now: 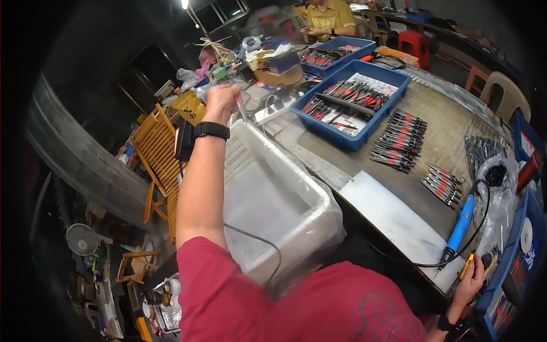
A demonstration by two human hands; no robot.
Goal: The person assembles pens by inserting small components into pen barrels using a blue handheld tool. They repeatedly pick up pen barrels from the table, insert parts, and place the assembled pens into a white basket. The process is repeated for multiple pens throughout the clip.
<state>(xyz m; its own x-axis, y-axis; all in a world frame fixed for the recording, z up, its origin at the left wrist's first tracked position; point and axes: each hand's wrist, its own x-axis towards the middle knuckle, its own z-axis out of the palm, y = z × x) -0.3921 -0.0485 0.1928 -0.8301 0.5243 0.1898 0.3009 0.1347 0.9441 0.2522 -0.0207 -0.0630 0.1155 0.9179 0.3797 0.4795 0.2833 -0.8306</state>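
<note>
My left hand [223,101] is stretched far forward over the far end of a white plastic crate [319,214]. Its fingers are closed at a thin, greyish thing too small to name. Low on the right, my right hand [471,280] grips a slim yellow-handled tool [467,265] beside the table edge. Close to it, a blue electric screwdriver [462,221] with a black cable lies with its tip on a white board [393,219]. Slim black-and-red pen-shaped pieces [400,139] lie in a row on the table, and a smaller group [443,185] lies nearer.
A blue tray [356,139] of similar pieces stands mid-table, with another blue tray [359,43] behind. Blue bins [484,316] and clear plastic bags [494,211] crowd the right. A folded wooden chair [156,165] leans at left. Across the table sits a person in yellow [333,17].
</note>
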